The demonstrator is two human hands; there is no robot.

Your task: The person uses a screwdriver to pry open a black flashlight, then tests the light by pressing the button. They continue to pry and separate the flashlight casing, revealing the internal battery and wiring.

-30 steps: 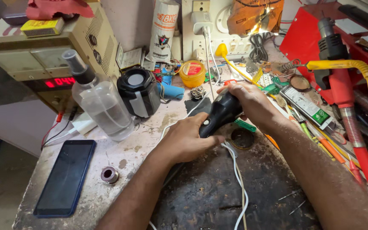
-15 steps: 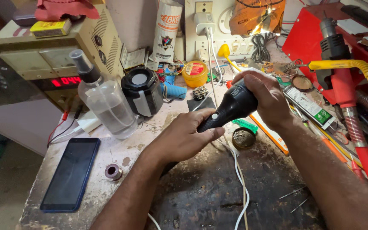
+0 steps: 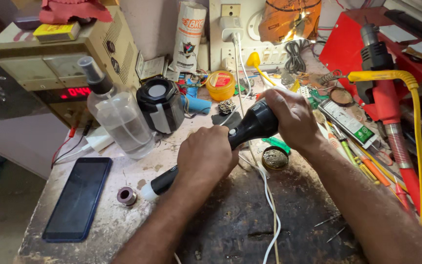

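A white tube-shaped package [image 3: 189,34] w/ red and black label is stood upright at the back wall; just right of it, a round yellow tin [image 3: 220,85] w/ red label. A black torch [image 3: 230,135] is held tilted above the table [image 3: 123,225], centre frame: left hand [image 3: 206,159] wrapped round its handle, right hand [image 3: 289,117] closed over its wide head.

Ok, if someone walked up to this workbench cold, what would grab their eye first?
Most likely the black torch held over the middle of the bench, the left hand around its handle and the right hand over its wide head. Next, the red heat gun with a yellow cable at the right edge. Then the clear spray bottle at the left, with the dark phone lying flat in front of it.
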